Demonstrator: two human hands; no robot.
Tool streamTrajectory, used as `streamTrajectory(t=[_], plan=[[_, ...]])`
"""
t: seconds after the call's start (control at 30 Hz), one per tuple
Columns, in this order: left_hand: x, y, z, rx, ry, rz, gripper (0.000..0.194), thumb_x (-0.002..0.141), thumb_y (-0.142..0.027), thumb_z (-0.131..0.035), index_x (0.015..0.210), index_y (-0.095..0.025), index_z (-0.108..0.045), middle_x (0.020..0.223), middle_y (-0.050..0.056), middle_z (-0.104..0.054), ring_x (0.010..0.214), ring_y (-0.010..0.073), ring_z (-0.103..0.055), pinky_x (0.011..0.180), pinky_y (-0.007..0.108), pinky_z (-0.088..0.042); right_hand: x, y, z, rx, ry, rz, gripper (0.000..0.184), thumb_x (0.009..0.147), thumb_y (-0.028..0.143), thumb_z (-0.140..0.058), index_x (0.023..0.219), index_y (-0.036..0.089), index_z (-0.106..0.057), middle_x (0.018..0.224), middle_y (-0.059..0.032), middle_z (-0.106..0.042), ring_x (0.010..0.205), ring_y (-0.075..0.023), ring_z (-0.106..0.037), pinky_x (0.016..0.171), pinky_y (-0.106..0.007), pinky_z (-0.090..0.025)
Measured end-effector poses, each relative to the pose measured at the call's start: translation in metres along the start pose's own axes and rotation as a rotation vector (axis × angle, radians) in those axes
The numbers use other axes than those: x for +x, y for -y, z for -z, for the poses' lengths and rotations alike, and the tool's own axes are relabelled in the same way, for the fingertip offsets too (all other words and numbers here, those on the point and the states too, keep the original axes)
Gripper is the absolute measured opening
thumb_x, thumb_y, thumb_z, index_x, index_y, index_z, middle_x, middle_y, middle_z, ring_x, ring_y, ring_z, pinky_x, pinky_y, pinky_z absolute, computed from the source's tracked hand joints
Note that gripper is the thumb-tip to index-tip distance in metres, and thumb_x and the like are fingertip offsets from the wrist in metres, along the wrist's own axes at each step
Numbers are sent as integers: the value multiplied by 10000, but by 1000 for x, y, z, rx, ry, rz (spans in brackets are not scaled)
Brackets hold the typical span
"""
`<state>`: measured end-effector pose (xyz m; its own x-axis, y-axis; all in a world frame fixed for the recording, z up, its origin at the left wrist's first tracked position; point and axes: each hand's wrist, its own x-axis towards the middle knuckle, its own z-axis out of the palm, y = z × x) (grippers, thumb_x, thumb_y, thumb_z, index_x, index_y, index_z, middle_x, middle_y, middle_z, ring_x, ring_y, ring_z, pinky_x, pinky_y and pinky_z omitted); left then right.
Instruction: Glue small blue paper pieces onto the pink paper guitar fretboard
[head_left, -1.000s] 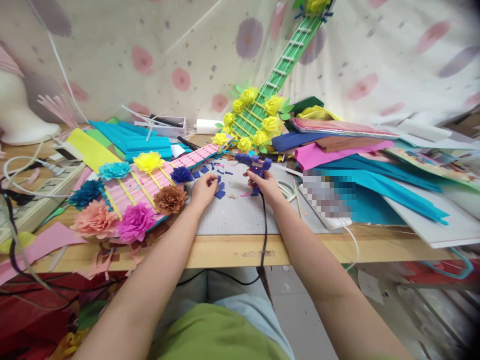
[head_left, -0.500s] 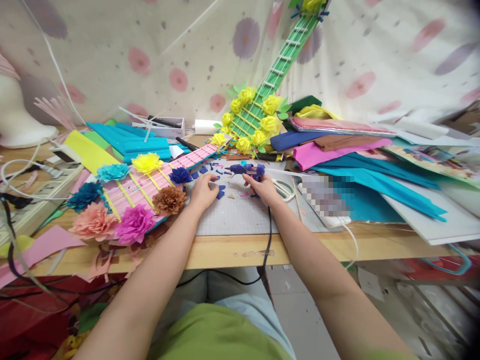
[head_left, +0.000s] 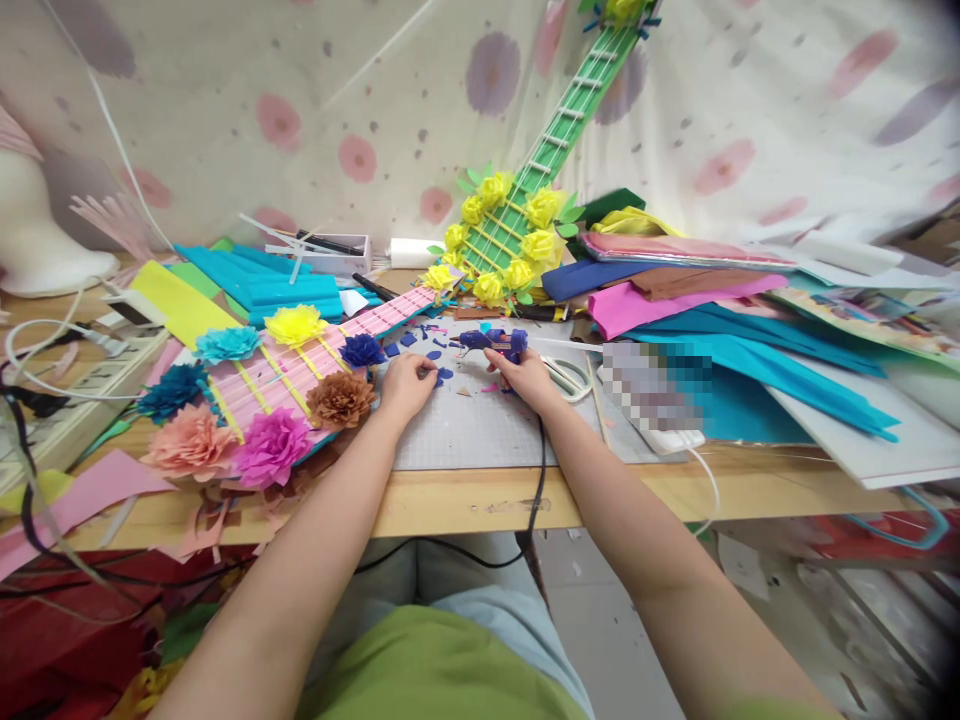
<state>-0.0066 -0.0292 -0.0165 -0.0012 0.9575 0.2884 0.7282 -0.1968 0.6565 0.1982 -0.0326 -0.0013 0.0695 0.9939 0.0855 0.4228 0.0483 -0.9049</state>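
My right hand (head_left: pixel 527 378) is wrapped round the grip of a blue hot glue gun (head_left: pixel 495 343). Its nozzle points left, and a clear glue stick (head_left: pixel 566 345) sticks out of the back. Beside it, my left hand (head_left: pixel 405 390) has its fingers pinched at a small dark blue paper piece (head_left: pixel 434 355), just left of the nozzle. More blue paper scraps (head_left: pixel 408 340) lie on the grey cutting mat (head_left: pixel 450 435). To the left lies a pink paper guitar (head_left: pixel 247 395) edged with paper flowers, among them a dark blue flower (head_left: pixel 361 350) near my left hand.
A green paper guitar (head_left: pixel 517 225) with yellow roses leans against the curtain. Stacks of crepe paper (head_left: pixel 757 360) fill the right side. Scissors (head_left: pixel 568 380) and a white phone-like device (head_left: pixel 667 436) lie right of my hand; a power strip (head_left: pixel 124 365) is at left. A black cord (head_left: pixel 540 470) hangs over the table edge.
My left fingers have drawn together in a pinch at a blue paper piece among the scraps. The glue gun stays almost where it was in my right hand.
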Motion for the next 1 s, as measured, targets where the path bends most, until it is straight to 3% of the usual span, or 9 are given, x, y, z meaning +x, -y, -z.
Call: streamTrajectory(t=[0.17, 0.27, 0.37, 0.47, 0.67, 0.87, 1.0], plan=[[1, 0, 1, -172, -58, 63, 62, 696, -226, -612, 706, -176, -649, 760, 34, -643, 688, 151, -570, 676, 281, -442, -1, 0, 0, 50, 22, -3, 463, 684, 620, -578, 699, 157, -605, 457, 12, -519, 441, -104, -455, 489, -249, -380], [-2, -6, 3, -477, -35, 199, 79, 693, -236, -615, 730, -166, -620, 674, 11, -626, 598, 122, -576, 539, 228, -404, -2, 5, -1, 198, 47, -37, 429, 655, 586, -623, 682, 160, -581, 512, 5, -549, 423, -87, -444, 471, -251, -372], [-6, -20, 8, -880, 86, 383, 92, 680, -207, -626, 733, -148, -580, 679, 17, -643, 546, 102, -594, 424, 179, -342, -3, 10, -5, 423, 41, -81, 409, 552, 483, -728, 765, 173, -568, 713, -26, -635, 552, -116, -563, 515, -249, -420], [-10, -33, 13, -1084, 252, 533, 87, 670, -155, -636, 729, -135, -575, 720, 41, -674, 514, 78, -586, 375, 147, -318, -4, 15, -11, 530, 79, -60, 437, 493, 381, -776, 821, 185, -564, 813, -25, -646, 685, -144, -612, 569, -248, -446], [-11, -36, 13, -1076, 364, 583, 51, 695, -131, -632, 737, -126, -603, 719, 30, -676, 483, 60, -566, 368, 140, -373, -6, 19, -24, 559, 202, -49, 444, 447, 333, -799, 795, 172, -576, 737, -3, -619, 660, -134, -579, 616, -266, -453], [-12, -37, 12, -1035, 395, 552, 39, 718, -142, -625, 719, -125, -589, 720, 22, -662, 482, 59, -564, 362, 146, -393, -5, 19, -28, 556, 170, -48, 454, 415, 336, -802, 772, 165, -579, 689, 21, -578, 594, -107, -525, 618, -278, -449], [-15, -40, 11, -1014, 377, 517, 154, 722, -255, -661, 760, -126, -587, 763, 31, -655, 484, 63, -569, 359, 154, -404, -4, 17, -28, 525, 142, -40, 460, 418, 355, -799, 768, 158, -574, 683, 19, -572, 583, -106, -517, 616, -290, -452]])
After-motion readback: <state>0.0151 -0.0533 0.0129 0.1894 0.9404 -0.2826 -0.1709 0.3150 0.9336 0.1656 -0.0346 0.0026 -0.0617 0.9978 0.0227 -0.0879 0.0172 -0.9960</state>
